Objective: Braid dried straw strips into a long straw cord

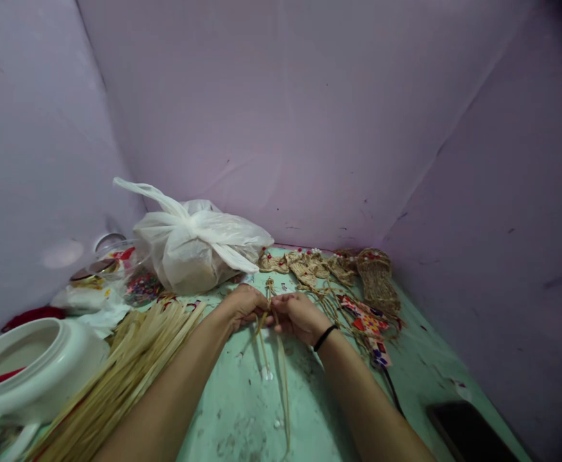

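Note:
Both my hands meet over the middle of the green tabletop [242, 410], working on thin straw-coloured fibre strands [283, 378]. My left hand [245, 305] is closed, its fingertips pinching the strands from the left. From the right, my right hand [300, 314] pinches them too, with a black band [325, 337] around its wrist. A small knotted or braided end [270, 283] sticks out beyond the fingertips. Loose strand ends trail toward me across the table. The exact crossing of the strands is hidden between my fingers.
A bundle of dry fibre strips [127, 366] lies left, beside a white pot [64, 359]. Behind stands a tied white plastic bag [199, 244]. Woven, beaded pieces [310, 266], a twine bundle [378, 282] and patterned cloth [367, 321] lie back right. A dark phone-like object [471, 430] sits front right.

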Available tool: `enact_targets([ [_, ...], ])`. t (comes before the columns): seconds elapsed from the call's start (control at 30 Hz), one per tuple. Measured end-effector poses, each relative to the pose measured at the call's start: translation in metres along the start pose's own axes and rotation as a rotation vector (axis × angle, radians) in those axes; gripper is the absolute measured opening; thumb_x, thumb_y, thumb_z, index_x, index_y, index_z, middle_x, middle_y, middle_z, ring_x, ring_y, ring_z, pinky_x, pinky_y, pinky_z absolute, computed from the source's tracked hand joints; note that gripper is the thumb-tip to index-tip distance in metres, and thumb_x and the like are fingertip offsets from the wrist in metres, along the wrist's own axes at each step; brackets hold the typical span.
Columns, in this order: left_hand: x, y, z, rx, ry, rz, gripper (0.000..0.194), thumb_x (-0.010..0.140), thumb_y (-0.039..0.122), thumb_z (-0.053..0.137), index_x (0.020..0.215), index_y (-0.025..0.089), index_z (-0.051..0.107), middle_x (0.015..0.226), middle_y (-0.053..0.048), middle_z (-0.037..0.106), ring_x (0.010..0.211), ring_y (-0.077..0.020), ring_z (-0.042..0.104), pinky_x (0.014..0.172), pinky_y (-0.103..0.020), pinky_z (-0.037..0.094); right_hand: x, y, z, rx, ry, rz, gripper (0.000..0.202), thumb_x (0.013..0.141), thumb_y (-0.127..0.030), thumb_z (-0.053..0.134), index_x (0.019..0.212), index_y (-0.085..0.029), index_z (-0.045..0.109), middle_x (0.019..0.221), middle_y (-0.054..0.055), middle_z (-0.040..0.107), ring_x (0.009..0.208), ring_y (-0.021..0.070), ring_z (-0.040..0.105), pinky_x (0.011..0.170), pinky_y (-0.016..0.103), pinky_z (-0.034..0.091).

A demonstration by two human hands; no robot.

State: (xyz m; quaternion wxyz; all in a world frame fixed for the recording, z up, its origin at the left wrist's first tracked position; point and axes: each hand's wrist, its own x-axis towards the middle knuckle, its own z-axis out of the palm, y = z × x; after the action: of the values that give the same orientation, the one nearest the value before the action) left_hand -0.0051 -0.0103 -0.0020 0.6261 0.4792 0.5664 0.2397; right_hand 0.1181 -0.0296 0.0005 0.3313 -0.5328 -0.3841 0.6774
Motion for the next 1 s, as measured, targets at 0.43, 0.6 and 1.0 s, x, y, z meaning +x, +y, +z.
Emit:
enact_targets([
  [0.43,-0.008,0.010,0.002,0.627,0.182,0.121,0.011,0.050,0.011,0.053,0.040,0.014,0.052,0.035,0.000,0.044,0.037,-0.0107,0.039,0.040,-0.021,0.025,0.015,0.017,-0.003,-0.129,0.114,-0.076,0.015,0.057,-0.013,0.047,0.043,-0.015,0.043,0.032,-0.006,0.035,0.026,0.0024,0.024,0.027,0.016,0.015],
  [0.6,-0.027,0.013,0.026,0.811,0.410,0.212,0.008,0.047,0.014,0.060,0.046,0.016,0.052,0.042,-0.002,0.047,0.052,-0.0167,0.050,0.046,-0.022,0.028,0.016,0.019,-0.002,-0.035,0.114,-0.106,0.013,0.054,-0.011,0.045,0.043,-0.016,0.039,0.030,-0.007,0.032,0.025,0.0024,0.022,0.028,0.017,0.012],
  [1.0,-0.015,0.019,0.001,0.089,0.055,-0.125,0.016,0.067,0.014,0.050,0.052,0.009,0.053,0.039,-0.001,0.047,0.031,-0.0056,0.038,0.036,-0.017,0.028,0.012,0.012,-0.011,0.036,-0.079,-0.045,0.008,0.059,-0.012,0.047,0.051,-0.012,0.047,0.037,-0.006,0.034,0.031,0.0014,0.022,0.031,0.015,0.010],
])
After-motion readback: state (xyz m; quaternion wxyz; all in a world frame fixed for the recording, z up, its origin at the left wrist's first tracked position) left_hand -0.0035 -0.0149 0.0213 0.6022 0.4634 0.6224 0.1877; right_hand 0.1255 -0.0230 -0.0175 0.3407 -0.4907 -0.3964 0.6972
